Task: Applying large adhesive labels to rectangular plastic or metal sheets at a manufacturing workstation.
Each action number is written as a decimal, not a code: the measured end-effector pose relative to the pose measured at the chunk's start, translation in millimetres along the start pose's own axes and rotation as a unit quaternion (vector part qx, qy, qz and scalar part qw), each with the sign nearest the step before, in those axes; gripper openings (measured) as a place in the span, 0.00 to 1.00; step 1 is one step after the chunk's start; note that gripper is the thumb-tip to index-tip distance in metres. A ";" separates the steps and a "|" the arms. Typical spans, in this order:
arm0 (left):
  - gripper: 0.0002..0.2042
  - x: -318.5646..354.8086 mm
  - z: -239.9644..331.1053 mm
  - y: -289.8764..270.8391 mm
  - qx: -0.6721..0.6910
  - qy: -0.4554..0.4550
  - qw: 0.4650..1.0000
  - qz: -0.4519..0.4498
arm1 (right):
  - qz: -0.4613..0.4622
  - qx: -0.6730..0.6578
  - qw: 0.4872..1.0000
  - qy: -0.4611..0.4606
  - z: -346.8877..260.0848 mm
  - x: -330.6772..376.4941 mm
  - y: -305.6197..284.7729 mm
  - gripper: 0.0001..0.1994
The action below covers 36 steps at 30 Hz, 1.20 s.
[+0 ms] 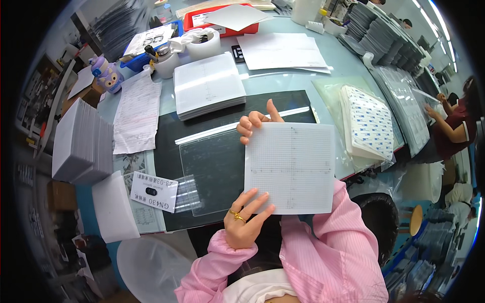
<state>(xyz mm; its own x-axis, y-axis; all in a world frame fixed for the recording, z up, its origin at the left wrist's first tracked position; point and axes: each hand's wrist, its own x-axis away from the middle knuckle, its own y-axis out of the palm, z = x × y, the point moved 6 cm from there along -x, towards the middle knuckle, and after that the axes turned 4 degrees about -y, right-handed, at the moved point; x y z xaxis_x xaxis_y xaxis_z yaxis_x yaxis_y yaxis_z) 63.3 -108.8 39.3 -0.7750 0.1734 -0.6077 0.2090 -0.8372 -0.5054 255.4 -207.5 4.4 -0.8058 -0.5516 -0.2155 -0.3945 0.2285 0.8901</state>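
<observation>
A square white sheet (290,164) printed with a fine grid and crossing axes is held up over the table's front edge. My right hand (258,122) reaches from behind it; its fingers curl at the upper left corner and its thumb points up. Across the lower left corner lie the outstretched fingers of my left hand (246,217), which wears a gold ring; its thumb is hidden. Beneath and to the left, a clear plastic panel (212,171) with a white strip along its top rests on a black mat (169,156).
Behind the mat stands a stack of white gridded sheets (208,86); another tall stack (83,141) is at left. A patterned pile (368,121) lies right. Farther back are a red tray (222,22), a blue tray (136,61) and tape rolls (204,48). Another person (449,126) works at right.
</observation>
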 end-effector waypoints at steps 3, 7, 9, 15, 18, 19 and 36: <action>0.12 2.7 -3.7 -1.2 -0.003 -0.006 1.000 -0.010 | 0.004 -0.006 1.000 0.001 1.6 -0.7 -1.3 0.38; 0.16 1.9 -11.7 -6.0 -0.010 0.003 1.000 -0.015 | 0.009 -0.012 0.999 -0.031 -3.3 -3.6 -7.0 0.38; 0.15 -1.3 -14.6 -9.1 -0.033 0.000 0.999 -0.001 | 0.004 -0.044 0.998 -0.049 -9.8 -5.0 -15.1 0.38; 0.15 -4.9 -34.8 -24.9 -0.057 -0.062 0.995 0.055 | 0.015 -0.107 0.990 -0.090 -21.5 -4.0 -15.3 0.37; 0.16 -9.9 -43.8 -28.1 -0.058 -0.074 0.994 0.058 | -0.034 -0.118 0.989 -0.086 -24.9 -3.8 -9.8 0.37; 0.17 -11.8 -45.3 -27.9 -0.059 -0.079 0.993 0.058 | -0.071 -0.118 0.987 -0.080 -26.3 -3.3 -6.4 0.37; 0.27 -14.1 14.4 27.2 -0.087 -0.059 0.991 -0.079 | -0.056 -0.121 0.955 -0.266 -98.1 21.9 1.6 0.40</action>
<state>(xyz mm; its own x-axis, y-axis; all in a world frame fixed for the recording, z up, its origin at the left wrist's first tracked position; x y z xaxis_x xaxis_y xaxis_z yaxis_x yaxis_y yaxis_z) 71.3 -141.5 43.0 -0.8687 0.2250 -0.4413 0.1706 -0.7004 -0.6931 280.4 -297.9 40.5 -0.9006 -0.0619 -0.4301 -0.4287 -0.0356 0.9027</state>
